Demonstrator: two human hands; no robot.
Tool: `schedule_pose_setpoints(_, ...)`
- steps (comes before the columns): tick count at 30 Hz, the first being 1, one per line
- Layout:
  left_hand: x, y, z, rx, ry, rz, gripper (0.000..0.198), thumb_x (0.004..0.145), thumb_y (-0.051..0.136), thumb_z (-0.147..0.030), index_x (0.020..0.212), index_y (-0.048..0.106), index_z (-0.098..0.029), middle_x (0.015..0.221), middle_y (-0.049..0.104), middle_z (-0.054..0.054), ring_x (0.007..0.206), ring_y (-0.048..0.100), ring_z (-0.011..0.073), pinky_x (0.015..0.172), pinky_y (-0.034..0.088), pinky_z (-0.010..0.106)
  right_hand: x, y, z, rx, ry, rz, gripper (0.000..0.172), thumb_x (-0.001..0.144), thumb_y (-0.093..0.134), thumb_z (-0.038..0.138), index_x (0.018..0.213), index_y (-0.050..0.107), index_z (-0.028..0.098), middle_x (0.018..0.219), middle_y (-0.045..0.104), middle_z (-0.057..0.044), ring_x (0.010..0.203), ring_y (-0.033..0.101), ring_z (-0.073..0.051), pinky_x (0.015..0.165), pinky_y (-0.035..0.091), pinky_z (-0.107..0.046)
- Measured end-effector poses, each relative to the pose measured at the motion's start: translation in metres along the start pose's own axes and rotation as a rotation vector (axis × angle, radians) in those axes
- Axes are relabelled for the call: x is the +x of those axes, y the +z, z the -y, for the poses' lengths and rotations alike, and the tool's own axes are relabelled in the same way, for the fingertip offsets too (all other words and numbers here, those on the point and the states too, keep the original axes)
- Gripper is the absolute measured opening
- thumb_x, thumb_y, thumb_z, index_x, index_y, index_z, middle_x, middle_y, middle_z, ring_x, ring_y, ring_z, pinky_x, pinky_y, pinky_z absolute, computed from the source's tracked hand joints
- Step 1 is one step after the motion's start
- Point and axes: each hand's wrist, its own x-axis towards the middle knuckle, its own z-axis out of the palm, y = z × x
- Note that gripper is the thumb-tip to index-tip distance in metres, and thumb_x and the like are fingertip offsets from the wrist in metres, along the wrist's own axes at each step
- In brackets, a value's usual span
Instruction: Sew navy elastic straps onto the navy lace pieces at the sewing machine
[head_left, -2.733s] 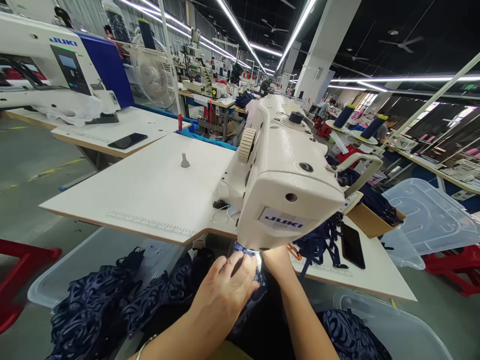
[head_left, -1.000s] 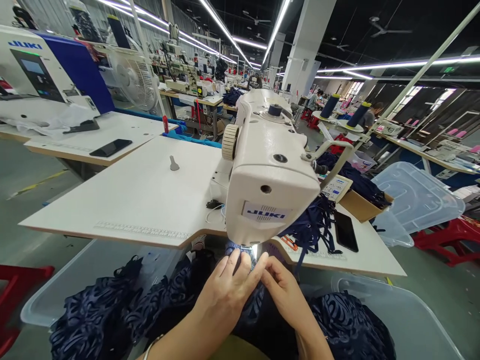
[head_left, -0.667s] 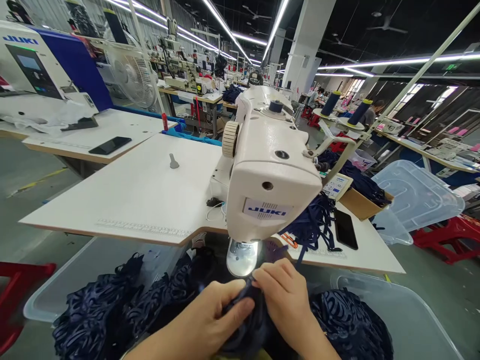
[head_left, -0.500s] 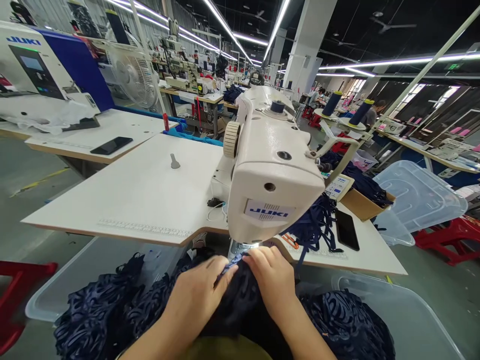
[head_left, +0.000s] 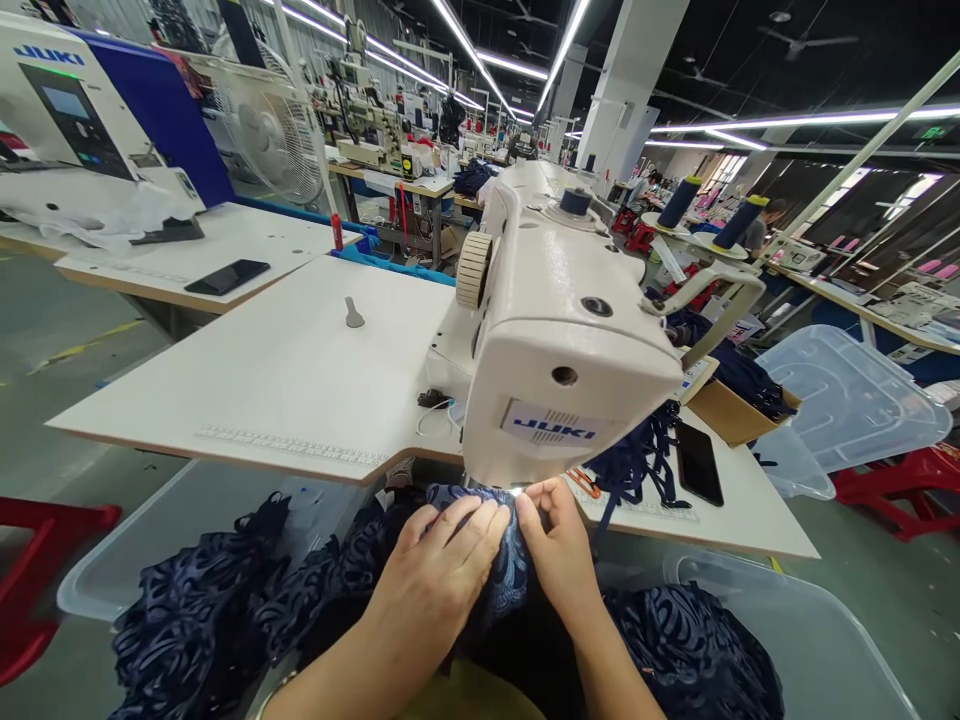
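Note:
A piece of navy-blue lace fabric [head_left: 510,575] lies under the head of the white JUKI sewing machine [head_left: 574,350] and hangs down toward me. My left hand [head_left: 444,560] rests on top of it, fingers stretched out along the lace and thumb apart. Right of the lit needle area, my right hand [head_left: 559,545] pinches the lace edge between thumb and forefinger. The machine head hides the needle and presser foot.
Clear bins with dark lace piles [head_left: 195,600] [head_left: 694,650] flank me below the table [head_left: 285,370]. Orange-handled snips [head_left: 583,483], navy straps [head_left: 637,455] and a phone [head_left: 699,462] lie right of the machine. A small grey metal piece [head_left: 353,313] lies left.
My left hand has gone from pinching the lace to lying over it, fingers forward. The lace is now spread out under the machine head. My right hand stays near the needle area.

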Motion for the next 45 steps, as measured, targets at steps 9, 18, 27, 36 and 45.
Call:
schedule_pose_setpoints(9,0.008,-0.001,-0.009,0.103,-0.010,-0.027,0.030,0.098,0.040,-0.020,0.120,0.060,-0.021,0.112,0.069,0.000,0.101,0.060,0.0164,0.087,0.035,0.034,0.007,0.000,0.002,-0.070,0.003,0.000,0.010,0.087,0.051,0.030,0.084,0.048,0.022,0.069,0.058,0.004,0.066,0.056,-0.015,0.066,0.042,-0.025)
schedule_pose_setpoints(18,0.010,-0.002,-0.009,0.142,0.023,-0.018,0.031,0.099,0.038,-0.021,0.119,0.061,-0.019,0.109,0.069,0.002,0.098,0.060,0.0165,0.087,0.036,0.032,0.005,-0.016,-0.004,-0.136,-0.042,0.119,0.014,0.091,0.050,0.034,0.090,0.056,0.022,0.086,0.065,-0.001,0.082,0.061,-0.017,0.077,0.044,-0.027)
schedule_pose_setpoints(27,0.012,-0.004,-0.006,0.167,0.066,0.020,0.029,0.098,0.038,-0.020,0.115,0.060,-0.014,0.102,0.069,0.004,0.093,0.059,0.0167,0.085,0.037,0.031,-0.007,-0.074,-0.036,-0.332,-0.067,0.120,0.019,0.090,0.054,0.040,0.082,0.060,0.023,0.083,0.064,-0.003,0.079,0.059,-0.020,0.073,0.044,-0.030)
schedule_pose_setpoints(36,0.012,-0.005,-0.011,0.162,0.069,0.030,0.032,0.099,0.037,-0.026,0.114,0.062,-0.012,0.104,0.069,0.006,0.094,0.059,0.0192,0.085,0.038,0.033,-0.014,-0.084,-0.040,-0.043,0.282,0.332,0.034,0.087,0.053,0.051,0.072,0.047,0.021,0.057,0.053,0.004,0.053,0.049,-0.013,0.055,0.038,-0.025)
schedule_pose_setpoints(45,0.015,-0.008,-0.020,0.139,0.120,-0.010,0.073,0.091,0.026,-0.065,0.108,0.065,-0.006,0.104,0.069,0.011,0.097,0.057,0.0245,0.089,0.038,0.036,-0.012,-0.073,-0.054,0.351,0.270,0.071,0.030,0.077,0.068,0.047,0.084,0.055,0.021,0.079,0.055,0.001,0.077,0.053,-0.016,0.072,0.043,-0.026)
